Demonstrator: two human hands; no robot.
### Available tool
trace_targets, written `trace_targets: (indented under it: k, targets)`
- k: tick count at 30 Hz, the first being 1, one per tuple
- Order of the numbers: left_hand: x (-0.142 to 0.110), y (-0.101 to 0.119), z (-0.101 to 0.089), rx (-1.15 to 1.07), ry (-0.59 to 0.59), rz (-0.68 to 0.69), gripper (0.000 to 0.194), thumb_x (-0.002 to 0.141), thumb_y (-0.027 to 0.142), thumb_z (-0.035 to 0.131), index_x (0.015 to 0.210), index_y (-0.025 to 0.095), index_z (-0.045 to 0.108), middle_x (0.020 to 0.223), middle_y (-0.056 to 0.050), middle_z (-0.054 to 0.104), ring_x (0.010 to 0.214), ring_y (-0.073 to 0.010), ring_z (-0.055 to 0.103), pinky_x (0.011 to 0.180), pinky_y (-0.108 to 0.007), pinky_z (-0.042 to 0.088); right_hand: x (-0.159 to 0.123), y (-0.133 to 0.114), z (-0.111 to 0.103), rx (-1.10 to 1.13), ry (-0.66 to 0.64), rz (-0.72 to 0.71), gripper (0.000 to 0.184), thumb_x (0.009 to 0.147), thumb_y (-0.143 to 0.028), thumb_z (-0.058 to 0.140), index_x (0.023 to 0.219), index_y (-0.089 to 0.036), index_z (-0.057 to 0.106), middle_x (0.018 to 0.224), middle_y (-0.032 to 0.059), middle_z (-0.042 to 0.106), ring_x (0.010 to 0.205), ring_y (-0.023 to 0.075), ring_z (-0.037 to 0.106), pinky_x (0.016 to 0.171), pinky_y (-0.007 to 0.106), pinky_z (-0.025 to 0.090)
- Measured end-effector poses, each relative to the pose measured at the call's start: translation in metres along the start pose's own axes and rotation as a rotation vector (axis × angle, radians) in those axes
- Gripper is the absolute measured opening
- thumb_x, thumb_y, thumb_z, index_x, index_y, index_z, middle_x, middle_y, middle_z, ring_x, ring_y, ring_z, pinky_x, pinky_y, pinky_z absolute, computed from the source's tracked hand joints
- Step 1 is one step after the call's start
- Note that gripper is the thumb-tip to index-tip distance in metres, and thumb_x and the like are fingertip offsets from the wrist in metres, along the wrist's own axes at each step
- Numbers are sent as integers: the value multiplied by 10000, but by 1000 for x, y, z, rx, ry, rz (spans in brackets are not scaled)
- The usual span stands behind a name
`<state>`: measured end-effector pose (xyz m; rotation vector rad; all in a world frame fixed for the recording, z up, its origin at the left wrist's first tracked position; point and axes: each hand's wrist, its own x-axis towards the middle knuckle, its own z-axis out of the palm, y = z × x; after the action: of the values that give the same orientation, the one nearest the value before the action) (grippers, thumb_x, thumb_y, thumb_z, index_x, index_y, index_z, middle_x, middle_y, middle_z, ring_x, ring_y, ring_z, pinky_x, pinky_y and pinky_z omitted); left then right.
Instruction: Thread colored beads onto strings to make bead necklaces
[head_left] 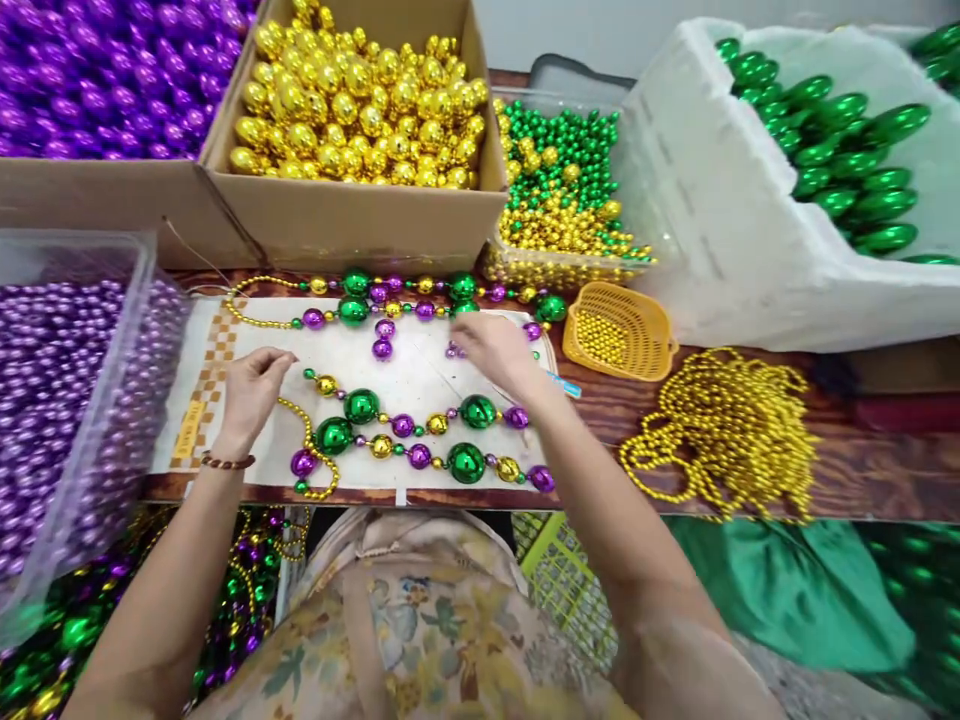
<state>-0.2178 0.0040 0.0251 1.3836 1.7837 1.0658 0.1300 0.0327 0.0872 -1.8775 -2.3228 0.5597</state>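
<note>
Thumb and fingers of my left hand are pinched together just left of a bead strand; anything between them is too small to see. That strand of green, purple and gold beads lies across a white cloth. My right hand is closed over the cloth's right part, its fingertips hiding what they hold. Small purple beads show beside it, and a thin thread runs below. Two purple beads lie between my hands. A second beaded strand with a gold bead chain runs along the cloth's back edge.
Behind the cloth stand a cardboard box of gold beads and a clear bin of green and gold beads. A purple-bead tub is at left. To the right are an orange basket, heaped gold bead chains and a white foam box.
</note>
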Motion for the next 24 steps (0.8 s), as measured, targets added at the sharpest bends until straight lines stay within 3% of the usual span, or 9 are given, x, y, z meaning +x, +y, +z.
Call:
trace_targets:
  k: [3,6,10,12,18,24]
  targets:
    - [-2,4,1,-33,0,-24,201,744,356,683,756,162,735,570,21,548,490,-84,367,437,-213,252,-59,84,-6,-241,-115,338,301,963,-282,461,995,-176,740,1029,119,752,942,259,679,667,296,392]
    - [-3,9,4,-104,29,-77,204,728,352,696,755,152,722,533,41,496,458,-69,331,417,-203,225,-93,120,1,-272,-174,333,311,980,-334,460,1030,-209,741,1074,99,757,956,258,688,674,303,389]
    - [0,11,8,-215,73,-129,194,694,338,716,722,147,695,492,66,418,408,-55,302,389,-205,206,-90,109,19,-292,-257,86,255,975,-288,493,1052,-196,718,1113,103,746,1069,247,668,790,314,411]
    - [1,13,8,-228,95,-131,171,688,317,707,703,148,687,491,64,427,396,-53,313,383,-205,215,-78,100,24,-371,-294,41,251,972,-307,510,1062,-171,701,1098,135,738,1074,265,664,817,336,415]
    - [0,15,3,-192,118,-133,116,707,257,643,661,153,664,479,52,480,387,-57,367,383,-194,260,-53,105,35,-407,-414,100,261,943,-355,500,1017,-159,656,1106,178,720,999,316,685,756,371,433]
    - [-7,1,-4,-364,121,-149,160,729,306,683,679,155,668,471,71,415,377,-46,337,379,-197,258,-48,131,45,-94,-337,198,181,835,-329,532,964,-228,610,984,131,723,859,301,686,685,386,460]
